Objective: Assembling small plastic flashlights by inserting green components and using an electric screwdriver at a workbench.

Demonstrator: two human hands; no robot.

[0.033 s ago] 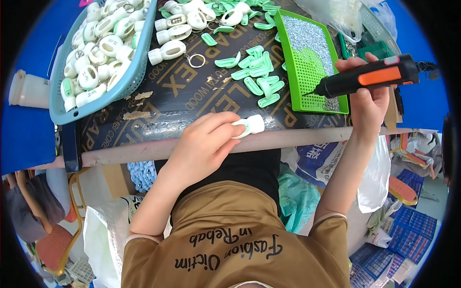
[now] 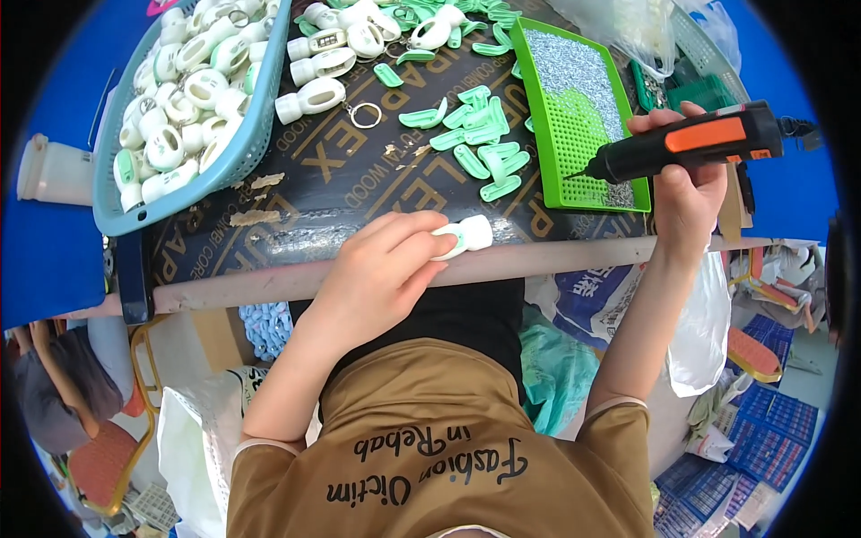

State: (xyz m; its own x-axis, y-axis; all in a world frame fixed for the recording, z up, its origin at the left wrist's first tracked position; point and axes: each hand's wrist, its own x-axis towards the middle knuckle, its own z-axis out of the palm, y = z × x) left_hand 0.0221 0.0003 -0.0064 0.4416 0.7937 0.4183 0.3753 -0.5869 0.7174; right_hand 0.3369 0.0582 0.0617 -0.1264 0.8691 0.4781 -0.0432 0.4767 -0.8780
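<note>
My left hand [image 2: 386, 273] pinches a small white keychain light [image 2: 475, 233] with a green inlay at the table's front edge, its wide head pointing right. My fingers cover part of its body. In my right hand [image 2: 686, 193] is a black and orange electric screwdriver [image 2: 708, 136]. Its thin tip hovers over or touches the lower part of a green perforated tray [image 2: 574, 134] holding many small silvery screws [image 2: 574, 67]; which, I cannot tell. Loose mint-green curved covers [image 2: 484, 117] lie left of the tray. Beyond them are several white keychain lights [image 2: 321, 97], one with a metal ring.
A blue basket [image 2: 256, 117] heaped with white keychain lights stands at the left. Clear plastic bags [image 2: 628, 31] and a dark green box [image 2: 700, 92] are at the far right. Below the table hang plastic bags [image 2: 556, 368]. Another person [image 2: 67, 386] sits at the lower left.
</note>
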